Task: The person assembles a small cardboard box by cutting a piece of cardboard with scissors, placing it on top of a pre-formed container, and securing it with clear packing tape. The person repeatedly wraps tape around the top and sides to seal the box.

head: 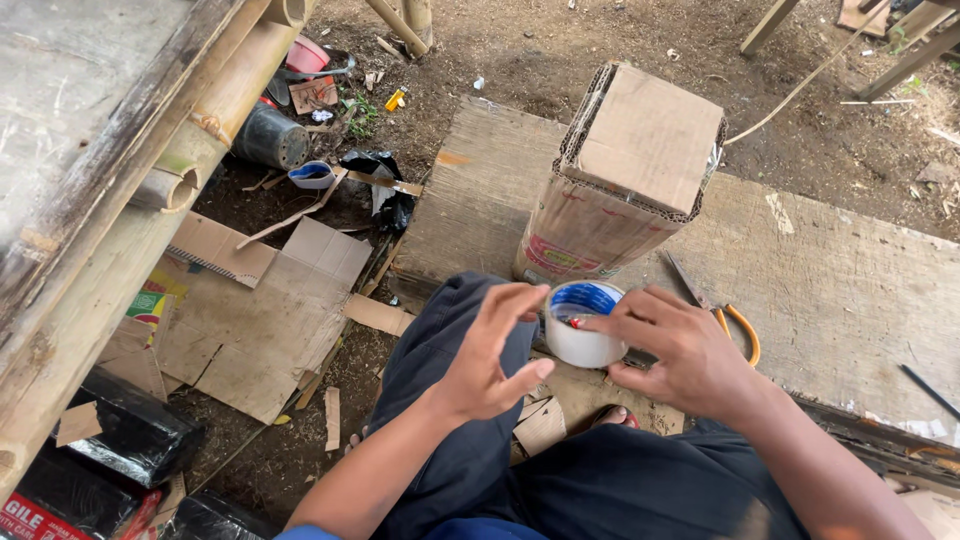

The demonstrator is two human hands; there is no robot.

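- The right hand gripped a roll of clear tape, fingers wrapped over its top rim and far side, thumb low against the near side
- The left hand hovered just beside the roll with fingers spread and curved, palm turned toward it; whether the fingertips touched the tape could not be told, since they looked blurred
- The roll sat between the two hands, above the person's lap, its blue inner core facing up and a small red mark on the rim
- Both forearms came in from the bottom edge, over dark blue trousers
- Just beyond the roll stood a cardboard box, tilted, its flaps folded shut and its corrugated edges showing, clear tape along one side
- The box rested on a wide wooden board laid on the ground
- Scissors with orange handles lay on the board, partly hidden behind the right hand
- A thin dark stick lay near the board's right edge
- Flat cardboard pieces were spread on the soil to the left of the legs, with smaller scraps near the knees
- Farther left ran a thick bamboo pole beside a weathered plank
- A dark pot, a small white and blue cup and a black plastic bag lay on the dirt well apart from the hands
- Black wrapped bundles sat at the lower left corner
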